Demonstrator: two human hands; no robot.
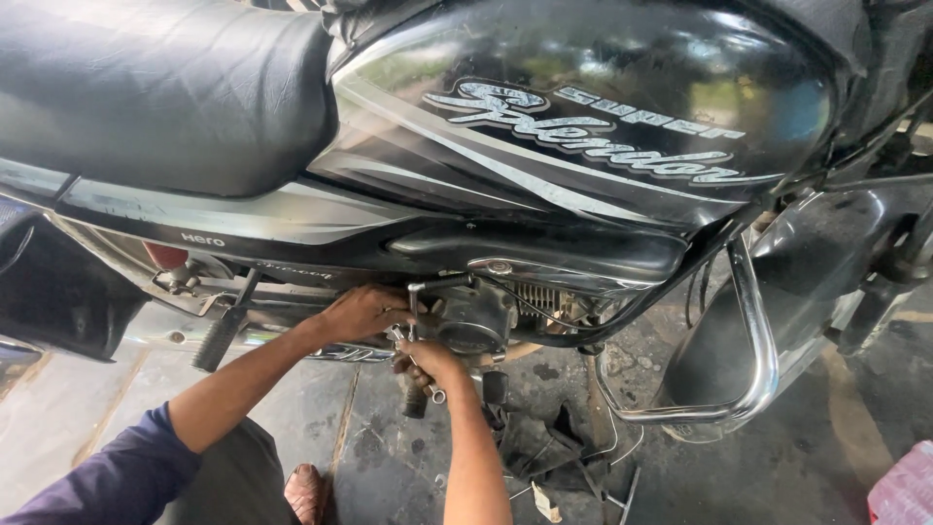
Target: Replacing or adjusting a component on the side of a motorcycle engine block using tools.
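- Fingers (420,362) of our right hand (428,362) are closing round the shaft of a metal spanner (418,367), pinching it just below the engine casing (473,319) of the black motorcycle (583,126).
- We are holding the spanner with its long axis slanting from upper left, at the casing, down to lower right, where its ring end is jutting out past our knuckles.
- Our left hand (364,311) is resting just beside and above, fingers curled against the engine's left flank; whether they are gripping anything, we cannot tell.
- Our right hand is the one nearer the tool; the left is sitting touching-close to its upper end.
- We are crouching over an oil-stained floor (389,447), with a dark rag (544,447) lying under the chrome crash guard (758,331).
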